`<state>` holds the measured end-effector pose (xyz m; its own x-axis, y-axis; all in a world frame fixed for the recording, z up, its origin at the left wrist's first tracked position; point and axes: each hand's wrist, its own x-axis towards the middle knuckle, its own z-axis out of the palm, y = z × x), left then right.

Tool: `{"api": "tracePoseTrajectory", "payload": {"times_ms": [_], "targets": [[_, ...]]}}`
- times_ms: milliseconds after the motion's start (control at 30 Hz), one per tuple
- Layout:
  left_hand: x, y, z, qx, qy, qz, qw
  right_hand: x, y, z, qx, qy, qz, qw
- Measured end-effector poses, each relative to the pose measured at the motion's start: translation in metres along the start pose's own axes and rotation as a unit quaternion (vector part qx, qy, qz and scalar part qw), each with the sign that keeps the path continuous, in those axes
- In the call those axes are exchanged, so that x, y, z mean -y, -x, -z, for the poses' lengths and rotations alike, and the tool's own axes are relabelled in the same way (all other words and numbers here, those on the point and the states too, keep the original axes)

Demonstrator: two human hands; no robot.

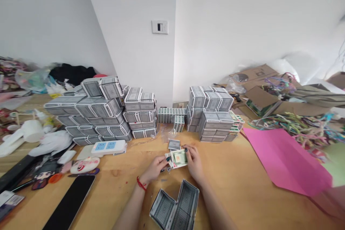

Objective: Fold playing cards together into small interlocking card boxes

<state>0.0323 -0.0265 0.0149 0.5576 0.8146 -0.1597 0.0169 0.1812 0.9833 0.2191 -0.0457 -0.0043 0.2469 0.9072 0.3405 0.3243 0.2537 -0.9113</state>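
Observation:
Near the middle of the wooden table (118, 172), both hands are closed on a flat green-and-white playing-card box (179, 158). My left hand (155, 168), with a red cord on its wrist, pinches the left end. On the right edge sit the thumb and fingers of my right hand (194, 162). Just beyond it lies a small stack of grey-patterned playing cards (174, 145). Between my forearms, close to me, stands an open-topped, angled holder made of playing cards (178, 206). Small scraps lie beside my left fingertips, too small to name.
Stacked card-built boxes stand at the left (99, 109), centre left (140, 115) and right (215, 115). A row of green card packs (171, 115) lies between them. A power strip (109, 147), phone (70, 201), pink sheet (288, 161) and yarn pile (299, 125) surround the workspace.

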Motion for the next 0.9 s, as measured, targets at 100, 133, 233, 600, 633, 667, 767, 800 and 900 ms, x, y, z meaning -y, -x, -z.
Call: {"api": "tracePoseTrajectory", "payload": {"times_ms": [100, 133, 233, 600, 633, 667, 767, 800, 900], "targets": [[0.0, 0.001, 0.002, 0.026, 0.001, 0.003, 1.0, -0.002, 0.001, -0.001, -0.002, 0.046, 0.021, 0.999], [0.001, 0.001, 0.003, 0.028, 0.002, 0.002, 1.0, -0.002, 0.002, -0.001, -0.004, 0.067, 0.026, 0.997], [0.004, 0.0, 0.004, 0.018, 0.01, -0.006, 1.0, -0.001, 0.003, -0.002, 0.004, 0.108, 0.038, 0.993], [0.007, -0.002, 0.002, -0.075, 0.075, -0.026, 0.994, 0.027, 0.005, 0.009, 0.177, 0.043, 0.071, 0.981], [0.006, -0.002, 0.0, -0.082, 0.088, -0.025, 0.992, 0.027, 0.005, 0.008, 0.19, 0.024, 0.066, 0.979], [0.006, -0.001, -0.001, -0.087, 0.101, -0.024, 0.991, 0.027, 0.006, 0.007, 0.199, 0.001, 0.056, 0.978], [0.004, -0.001, -0.008, -0.09, 0.127, -0.014, 0.988, 0.023, 0.01, 0.002, 0.215, -0.081, -0.007, 0.973], [0.003, -0.001, -0.011, -0.085, 0.132, -0.011, 0.988, 0.021, 0.012, 0.001, 0.22, -0.108, -0.034, 0.969], [0.002, -0.003, -0.021, -0.083, 0.14, -0.003, 0.987, 0.019, 0.015, 0.0, 0.231, -0.169, -0.083, 0.954]]}}
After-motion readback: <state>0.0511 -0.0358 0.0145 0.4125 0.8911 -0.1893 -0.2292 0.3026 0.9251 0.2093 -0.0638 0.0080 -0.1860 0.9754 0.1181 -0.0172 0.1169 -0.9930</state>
